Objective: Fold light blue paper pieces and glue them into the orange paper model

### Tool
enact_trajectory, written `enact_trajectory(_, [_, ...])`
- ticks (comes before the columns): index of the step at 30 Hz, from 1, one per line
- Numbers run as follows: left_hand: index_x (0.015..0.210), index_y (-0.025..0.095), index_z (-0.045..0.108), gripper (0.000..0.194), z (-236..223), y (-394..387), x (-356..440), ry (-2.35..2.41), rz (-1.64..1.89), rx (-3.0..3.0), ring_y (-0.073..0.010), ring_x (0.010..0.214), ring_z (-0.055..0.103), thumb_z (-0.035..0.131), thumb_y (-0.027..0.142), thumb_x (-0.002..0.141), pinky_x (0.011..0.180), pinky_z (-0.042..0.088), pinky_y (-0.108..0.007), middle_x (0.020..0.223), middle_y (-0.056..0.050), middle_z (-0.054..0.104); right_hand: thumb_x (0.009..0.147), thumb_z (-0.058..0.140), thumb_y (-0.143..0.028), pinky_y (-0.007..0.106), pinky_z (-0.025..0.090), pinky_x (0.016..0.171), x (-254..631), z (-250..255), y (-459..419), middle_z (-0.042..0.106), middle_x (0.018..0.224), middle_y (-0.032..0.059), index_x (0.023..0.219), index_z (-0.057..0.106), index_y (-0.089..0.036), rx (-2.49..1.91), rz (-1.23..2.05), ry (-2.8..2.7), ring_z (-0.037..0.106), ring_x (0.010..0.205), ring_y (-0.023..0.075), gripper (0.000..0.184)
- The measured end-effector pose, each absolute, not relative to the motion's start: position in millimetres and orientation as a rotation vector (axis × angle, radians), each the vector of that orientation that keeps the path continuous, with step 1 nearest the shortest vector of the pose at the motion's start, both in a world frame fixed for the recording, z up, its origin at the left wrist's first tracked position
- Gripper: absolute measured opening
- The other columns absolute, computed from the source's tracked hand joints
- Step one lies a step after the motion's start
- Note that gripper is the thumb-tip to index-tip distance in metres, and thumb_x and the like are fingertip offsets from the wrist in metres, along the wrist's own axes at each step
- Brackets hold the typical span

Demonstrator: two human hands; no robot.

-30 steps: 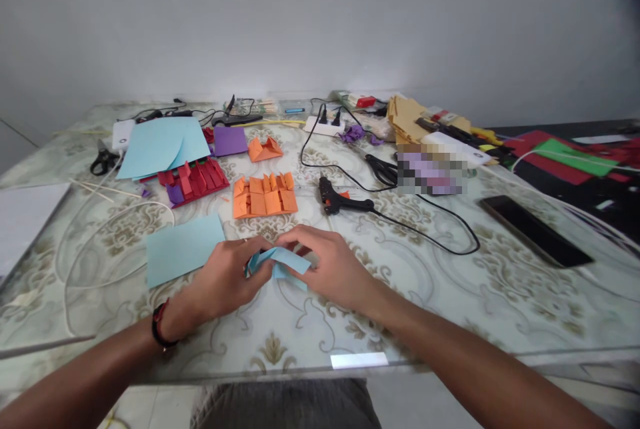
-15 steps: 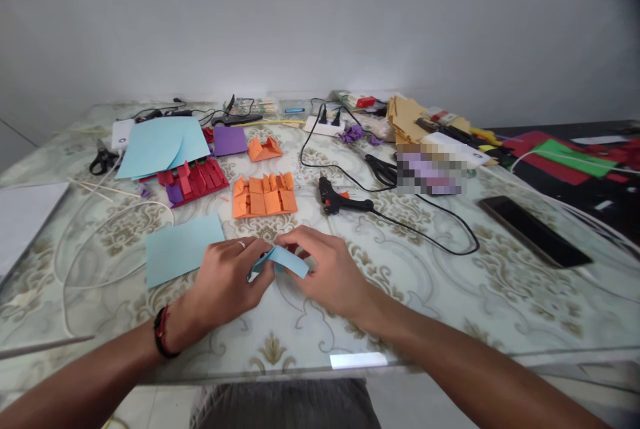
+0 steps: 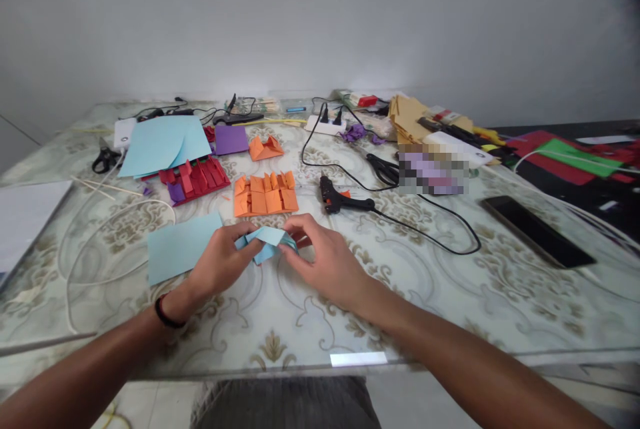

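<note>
Both hands hold one folded light-blue paper [image 3: 270, 237] just above the table, with creased flaps standing up from it. My left hand [image 3: 225, 257] grips its left end, the thumb on the near side and the other fingers partly hidden behind. My right hand [image 3: 325, 255] pinches the right end between thumb and fingers. A flat light-blue sheet [image 3: 183, 245] lies beside and partly behind my left hand. Beyond the hands sits a block of folded orange paper pieces [image 3: 266, 193], with a single orange folded piece [image 3: 266, 147] farther back.
A black glue gun [image 3: 345, 197] with its cord lies right of the orange block. Red folded pieces [image 3: 200, 179], blue sheets [image 3: 170, 145], a purple square [image 3: 231, 140] and scissors [image 3: 105, 159] are at the left. A phone [image 3: 537, 230] lies at the right, a power strip [image 3: 325, 125] behind.
The blue paper has been turned and opened, so its folded flaps now face up. My left hand has tilted and shifted its hold; my right fingers have moved to the paper's right end.
</note>
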State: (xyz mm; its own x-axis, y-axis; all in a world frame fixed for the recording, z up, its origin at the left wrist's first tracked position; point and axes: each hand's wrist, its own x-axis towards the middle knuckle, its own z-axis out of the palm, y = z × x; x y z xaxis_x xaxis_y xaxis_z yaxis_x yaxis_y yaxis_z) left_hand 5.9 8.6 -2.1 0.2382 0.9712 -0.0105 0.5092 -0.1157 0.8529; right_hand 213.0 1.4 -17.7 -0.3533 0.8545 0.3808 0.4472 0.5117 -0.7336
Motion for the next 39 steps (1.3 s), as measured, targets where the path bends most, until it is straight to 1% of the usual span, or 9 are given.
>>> enact_trajectory(2, [0.069,0.017,0.066,0.030,-2,10,5,1.369,0.772,1.699,-0.0164,0.069,0.058,0.058,0.037,0.090,0.070,0.042,-0.028,0.068,0.000,0.065,0.094,0.062,-0.018,0.027,0.057,0.068,215,-19,4,0.073,0.087,0.0012,0.102,0.057,-0.023,-1.043,0.598,-2.025,0.073,0.074,0.0164,0.010])
enact_trajectory(4, [0.068,0.018,0.066,0.030,-2,10,5,1.354,0.772,1.663,-0.0163,0.068,0.058,0.058,0.037,0.090,0.069,0.042,-0.028,0.067,0.000,0.065,0.096,0.059,-0.014,0.027,0.057,0.069,217,-21,5,0.074,0.086,0.0015,0.103,0.059,-0.022,-0.995,0.522,-2.075,0.073,0.073,0.0165,0.011])
enact_trajectory(10, [0.068,0.018,0.066,0.031,3,5,7,1.317,0.789,1.517,-0.0154,0.063,0.056,0.059,0.038,0.090,0.063,0.041,-0.027,0.063,0.001,0.066,0.101,0.050,-0.008,0.029,0.062,0.081,220,-19,4,0.078,0.111,0.0070,0.133,0.056,-0.022,-0.784,0.292,-2.187,0.076,0.094,0.0178,0.035])
enact_trajectory(13, [0.066,0.018,0.065,0.032,4,5,8,1.311,0.829,1.468,-0.0148,0.060,0.052,0.060,0.039,0.090,0.061,0.040,-0.027,0.063,0.001,0.064,0.102,0.047,-0.009,0.031,0.064,0.078,220,-17,1,0.075,0.120,0.0101,0.144,0.051,-0.023,-0.791,0.225,-2.290,0.076,0.096,0.0194,0.045])
enact_trajectory(19, [0.071,0.017,0.065,0.028,0,2,9,1.315,0.835,1.592,-0.0163,0.070,0.056,0.056,0.033,0.092,0.067,0.043,-0.027,0.070,0.001,0.064,0.102,0.056,-0.023,0.041,0.063,0.086,216,-18,2,0.074,0.115,0.0124,0.127,0.062,-0.019,-0.890,0.313,-2.311,0.074,0.101,0.0262,0.026])
enact_trajectory(25, [0.078,0.017,0.069,0.026,-5,-2,11,1.393,0.790,1.750,-0.0165,0.071,0.056,0.055,0.033,0.092,0.067,0.043,-0.026,0.073,0.002,0.064,0.097,0.060,-0.016,0.034,0.062,0.076,216,-19,3,0.070,0.105,0.0112,0.105,0.064,-0.017,-0.918,0.434,-2.300,0.072,0.089,0.0216,0.009])
enact_trajectory(29, [0.079,0.017,0.069,0.023,-5,-1,12,1.374,0.787,1.746,-0.0172,0.075,0.058,0.054,0.029,0.091,0.070,0.044,-0.026,0.076,0.001,0.066,0.094,0.061,-0.012,0.037,0.061,0.076,216,-19,2,0.069,0.105,0.0123,0.093,0.063,-0.016,-0.876,0.338,-2.306,0.071,0.087,0.0230,0.005])
enact_trajectory(35, [0.082,0.017,0.069,0.022,-7,1,9,1.314,0.807,1.637,-0.0171,0.076,0.057,0.055,0.030,0.092,0.072,0.044,-0.027,0.078,0.001,0.065,0.097,0.059,-0.015,0.032,0.060,0.071,214,-18,1,0.070,0.100,0.0094,0.099,0.067,-0.018,-0.887,0.300,-2.264,0.070,0.081,0.0198,0.009])
enact_trajectory(39, [0.088,0.017,0.072,0.020,-6,1,10,1.218,0.863,1.600,-0.0199,0.086,0.062,0.058,0.031,0.093,0.081,0.048,-0.029,0.087,-0.002,0.071,0.097,0.059,-0.014,0.031,0.061,0.074,214,-17,0,0.071,0.105,0.0095,0.098,0.066,-0.019,-0.887,0.301,-2.192,0.072,0.088,0.0196,0.009])
